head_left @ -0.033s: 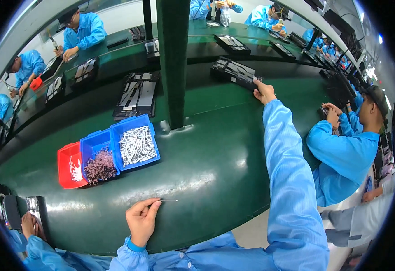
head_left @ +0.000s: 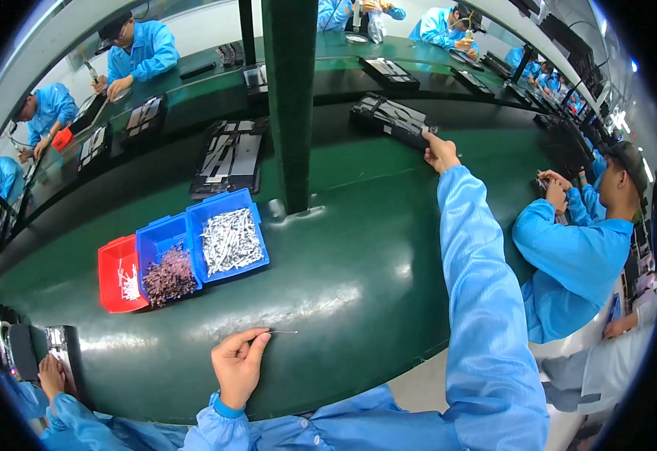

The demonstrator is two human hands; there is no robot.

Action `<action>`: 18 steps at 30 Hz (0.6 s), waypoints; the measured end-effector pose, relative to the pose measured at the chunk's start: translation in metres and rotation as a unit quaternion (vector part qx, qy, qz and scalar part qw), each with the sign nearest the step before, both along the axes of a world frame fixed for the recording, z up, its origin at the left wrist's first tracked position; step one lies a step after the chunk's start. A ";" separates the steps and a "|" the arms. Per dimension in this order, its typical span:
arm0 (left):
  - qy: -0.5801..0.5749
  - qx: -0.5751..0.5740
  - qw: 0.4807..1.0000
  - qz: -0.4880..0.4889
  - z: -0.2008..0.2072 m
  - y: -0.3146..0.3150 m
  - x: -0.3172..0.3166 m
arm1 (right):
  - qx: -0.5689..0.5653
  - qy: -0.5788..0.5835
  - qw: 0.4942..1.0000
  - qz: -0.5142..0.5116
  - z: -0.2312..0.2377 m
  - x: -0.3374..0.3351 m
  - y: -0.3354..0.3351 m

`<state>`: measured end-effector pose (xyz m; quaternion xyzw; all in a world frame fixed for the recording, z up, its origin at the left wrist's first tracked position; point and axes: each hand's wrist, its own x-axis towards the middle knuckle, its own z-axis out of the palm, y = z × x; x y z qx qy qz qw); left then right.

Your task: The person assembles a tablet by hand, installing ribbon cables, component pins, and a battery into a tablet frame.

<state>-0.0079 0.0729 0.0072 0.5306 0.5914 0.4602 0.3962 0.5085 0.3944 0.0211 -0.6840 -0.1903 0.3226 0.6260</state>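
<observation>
My left hand (head_left: 240, 368) is low over the near part of the green table, thumb and forefinger pinched on a thin, straight metal pick (head_left: 285, 332) whose tip points right. My right arm reaches far out. At its end my right hand (head_left: 442, 154) grips the near right corner of a black tray (head_left: 388, 129) with an opened flat electronic device in it. Silvery panels and dark strips show inside; the fingers under the corner are hidden.
Left of the green post (head_left: 289, 113) stand a blue bin (head_left: 259, 233) of white strips, a blue bin (head_left: 155, 233) of brownish small parts and a red bin (head_left: 109, 274) of white pieces. Another black tray (head_left: 227, 154) lies behind. Co-workers sit right, left and across.
</observation>
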 end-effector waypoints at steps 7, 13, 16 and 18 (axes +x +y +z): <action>-0.017 0.001 1.000 -0.003 0.002 -0.003 -0.001 | 0.117 0.071 0.982 0.130 -0.002 -0.087 -0.065; -0.024 -0.028 0.999 -0.026 0.008 -0.004 -0.002 | 0.049 0.202 0.961 0.184 -0.009 -0.200 -0.222; -0.039 -0.048 0.998 -0.030 0.011 -0.004 0.002 | 0.008 0.243 0.925 0.291 -0.004 -0.241 -0.308; -0.105 -0.032 0.992 -0.063 0.013 -0.003 0.010 | -0.041 0.284 0.882 0.373 0.000 -0.257 -0.360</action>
